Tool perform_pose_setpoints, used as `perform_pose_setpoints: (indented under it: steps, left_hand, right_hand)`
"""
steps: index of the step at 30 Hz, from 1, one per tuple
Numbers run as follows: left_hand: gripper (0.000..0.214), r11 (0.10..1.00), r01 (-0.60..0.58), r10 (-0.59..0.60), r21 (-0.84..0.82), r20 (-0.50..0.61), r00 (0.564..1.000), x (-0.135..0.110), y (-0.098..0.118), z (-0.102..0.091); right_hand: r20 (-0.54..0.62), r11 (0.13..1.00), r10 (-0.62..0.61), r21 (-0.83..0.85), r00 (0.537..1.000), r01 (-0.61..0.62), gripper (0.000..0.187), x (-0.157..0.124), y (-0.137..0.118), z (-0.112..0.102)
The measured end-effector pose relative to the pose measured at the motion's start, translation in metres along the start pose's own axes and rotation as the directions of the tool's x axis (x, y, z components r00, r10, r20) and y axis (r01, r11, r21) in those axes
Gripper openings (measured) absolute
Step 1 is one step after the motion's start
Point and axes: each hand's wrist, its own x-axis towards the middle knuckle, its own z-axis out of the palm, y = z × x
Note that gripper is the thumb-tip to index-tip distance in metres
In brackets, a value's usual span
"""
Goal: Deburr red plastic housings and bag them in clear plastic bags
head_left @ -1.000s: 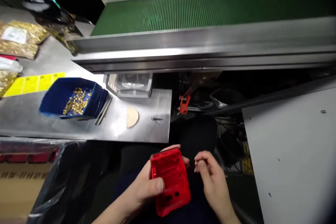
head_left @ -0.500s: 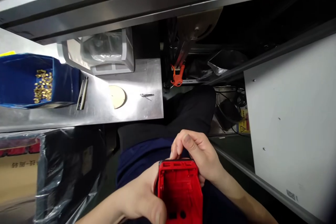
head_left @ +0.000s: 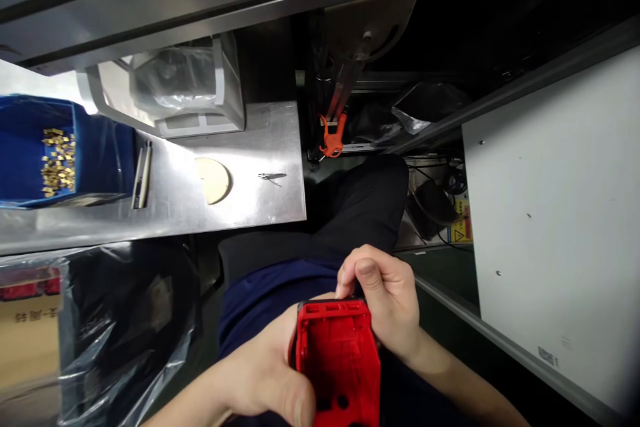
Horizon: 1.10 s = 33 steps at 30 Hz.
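Observation:
A red plastic housing with an open, ribbed inside sits low in the view over my lap. My left hand grips its left side, thumb on the front edge. My right hand curls over the housing's far top edge, fingertips pinched against it; whether a small part is between them is hidden.
A steel worktop lies ahead at the left with a blue bin of small brass parts, tweezers, a pale disc and a clear plastic tray. A white panel stands at the right. A plastic-wrapped cardboard box is lower left.
The view tilted down, away from the green conveyor. My right hand moved from beside the housing onto its far edge, and the housing came closer and lower.

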Motion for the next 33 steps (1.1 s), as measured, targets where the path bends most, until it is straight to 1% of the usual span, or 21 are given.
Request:
perform_pose_setpoints:
  steps: [2,4,5,8,10,12,15,17,18,21,22,23,24,25,26,28,29,30,31,32,33]
  left_hand:
    - [0.087,1.000,-0.014,0.015,0.025,-0.002,1.000,0.000,-0.001,-0.001]
    - [0.093,0.997,-0.041,0.041,0.059,-0.008,0.999,0.000,-0.002,-0.002]
    - [0.094,0.996,-0.048,0.049,0.072,-0.014,0.999,0.000,-0.002,-0.003]
    - [0.090,0.995,-0.041,0.044,0.089,-0.035,0.998,-0.001,-0.002,-0.004]
    - [0.088,0.996,-0.015,0.018,0.091,-0.028,0.999,-0.001,-0.002,-0.005]
    - [0.092,0.997,0.003,-0.001,0.081,-0.020,1.000,-0.001,-0.003,-0.005]
    - [0.093,0.996,0.002,0.001,0.088,-0.033,0.999,-0.001,-0.004,-0.005]
    - [0.091,0.993,-0.024,0.030,0.119,-0.050,0.998,-0.001,-0.004,-0.004]
    - [0.090,0.990,-0.029,0.036,0.135,-0.050,0.998,-0.001,-0.003,-0.004]
    - [0.094,0.988,-0.014,0.021,0.152,-0.043,0.999,0.000,-0.001,-0.004]
    - [0.094,0.990,-0.008,0.014,0.144,-0.040,0.999,0.000,0.000,-0.004]
    - [0.092,0.992,-0.004,0.009,0.128,-0.036,0.999,0.001,0.000,-0.004]
    - [0.089,0.994,-0.006,0.010,0.107,-0.034,0.999,0.001,0.000,-0.004]
    - [0.088,0.996,-0.004,0.006,0.087,-0.028,1.000,0.001,-0.001,-0.004]
    - [0.089,0.998,-0.004,0.005,0.066,-0.023,1.000,0.001,-0.002,-0.004]
    - [0.097,0.999,-0.003,0.004,0.034,-0.018,1.000,0.000,-0.004,-0.003]
    - [0.101,1.000,-0.004,0.005,0.026,-0.016,1.000,-0.001,-0.005,-0.003]
    - [0.104,1.000,-0.012,0.012,0.022,-0.013,1.000,-0.002,-0.006,-0.003]
    - [0.105,1.000,-0.021,0.021,0.018,-0.011,1.000,-0.004,-0.007,-0.004]
    - [0.106,0.999,-0.031,0.031,0.016,-0.009,0.999,-0.005,-0.007,-0.004]
    - [0.111,0.999,-0.042,0.042,0.013,-0.007,0.999,-0.007,-0.007,-0.005]
  right_hand:
    - [-0.080,0.998,-0.034,-0.064,0.996,0.028,0.037,-0.001,0.002,0.000]
    - [-0.114,0.996,-0.044,-0.081,0.993,0.035,0.038,-0.003,0.004,0.001]
    - [-0.102,0.998,-0.034,-0.058,0.994,0.028,0.037,-0.003,0.005,0.002]
    - [0.002,0.997,0.040,0.061,0.999,-0.040,0.036,-0.004,0.006,0.002]
    - [0.026,0.997,0.048,0.065,0.999,-0.049,0.034,-0.005,0.006,0.001]
    - [-0.021,1.000,0.006,-0.003,1.000,-0.006,0.033,-0.006,0.007,0.000]
    - [-0.149,0.990,-0.079,-0.126,0.986,0.060,0.036,-0.006,0.009,-0.001]
    - [-0.172,0.989,-0.097,-0.128,0.980,0.076,0.035,-0.006,0.009,0.000]
    - [-0.149,0.993,-0.083,-0.097,0.985,0.069,0.034,-0.006,0.009,0.000]
    - [0.003,1.000,-0.023,0.022,1.000,0.023,0.034,-0.006,0.008,-0.001]
    - [0.034,0.999,-0.028,0.028,0.999,0.027,0.034,-0.006,0.008,-0.001]
    - [0.034,0.999,-0.050,0.015,0.998,0.049,0.033,-0.007,0.009,-0.001]
    - [-0.007,0.997,-0.082,-0.011,0.997,0.082,0.032,-0.006,0.010,-0.001]
    - [-0.083,0.993,-0.117,-0.044,0.990,0.113,0.034,-0.005,0.012,-0.001]
    - [-0.179,0.988,-0.145,-0.081,0.973,0.133,0.037,-0.004,0.014,-0.002]
    - [-0.338,0.982,-0.155,-0.157,0.928,0.107,0.040,0.004,0.021,-0.005]
    - [-0.374,0.977,-0.143,-0.199,0.916,0.072,0.035,0.010,0.025,-0.007]
    - [-0.379,0.969,-0.128,-0.245,0.917,0.034,0.026,0.017,0.029,-0.011]
    - [-0.357,0.958,-0.107,-0.287,0.928,0.000,0.017,0.025,0.034,-0.014]
    - [-0.323,0.947,-0.084,-0.319,0.943,-0.025,0.015,0.034,0.038,-0.017]
    - [-0.287,0.941,-0.068,-0.337,0.956,-0.034,0.020,0.044,0.043,-0.019]
